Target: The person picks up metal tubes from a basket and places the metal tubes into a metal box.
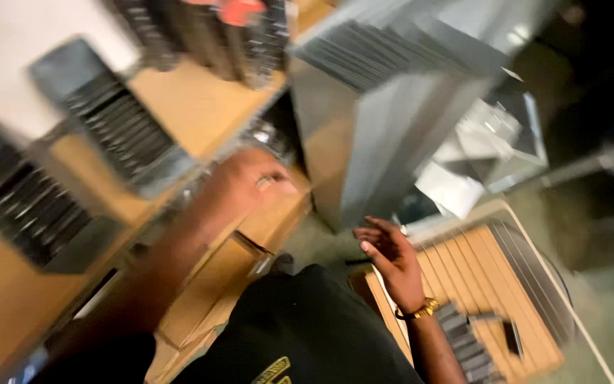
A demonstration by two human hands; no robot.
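Left hand [254,178] on cardboard box [264,224]; right hand [389,256] loose, apart.

I see a tan wooden bench [200,107] on the left carrying two grey metal trays of dark thin plates [119,124], blurred by motion. At its far end stand dark upright stacks topped with something red [239,11]. A tall grey sheet-metal cabinet [385,135] stands near the middle. Clear crumpled plastic wrapping [488,139] lies beside it. The grey-green floor [605,313] shows at lower right.
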